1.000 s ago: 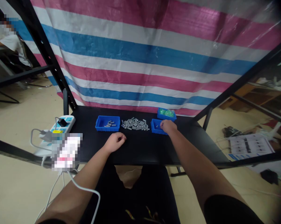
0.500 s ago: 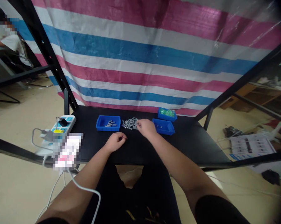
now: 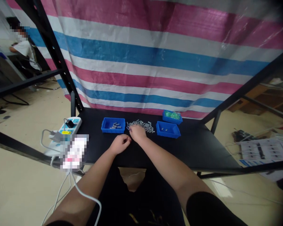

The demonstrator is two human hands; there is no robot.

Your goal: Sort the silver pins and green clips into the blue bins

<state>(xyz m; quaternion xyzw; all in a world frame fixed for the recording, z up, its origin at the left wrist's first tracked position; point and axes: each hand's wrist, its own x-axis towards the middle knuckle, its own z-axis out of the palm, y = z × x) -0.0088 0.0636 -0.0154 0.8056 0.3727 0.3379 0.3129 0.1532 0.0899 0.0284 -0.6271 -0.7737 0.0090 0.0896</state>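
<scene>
A pile of small grey metal cylinders (image 3: 148, 126) lies on the black table. My right hand (image 3: 138, 133) is over the pile's left front side, its fingers closed and pointing down among the pieces. Whatever its fingertips hold is hidden. Close in front, my left hand (image 3: 119, 144) rests low over the table with fingers curled toward the thumb; I cannot make out anything between them. Left of the pile stands a blue bin (image 3: 106, 126) with several grey cylinders inside. To the right, another blue bin (image 3: 168, 133) contains a few small shiny pieces.
Behind the right bin is a blue bin (image 3: 172, 121) full of green-and-clear pieces. A power strip (image 3: 75, 124) and a phone (image 3: 74, 152) with white cables sit at the table's left. Black frame posts and a striped sheet (image 3: 141, 69) enclose the table (image 3: 193, 153). A person sits far left.
My right hand has moved left across the pile, away from the right bin, uncovering the pile's right side. My left hand keeps nearly the same place. The view has shifted slightly.
</scene>
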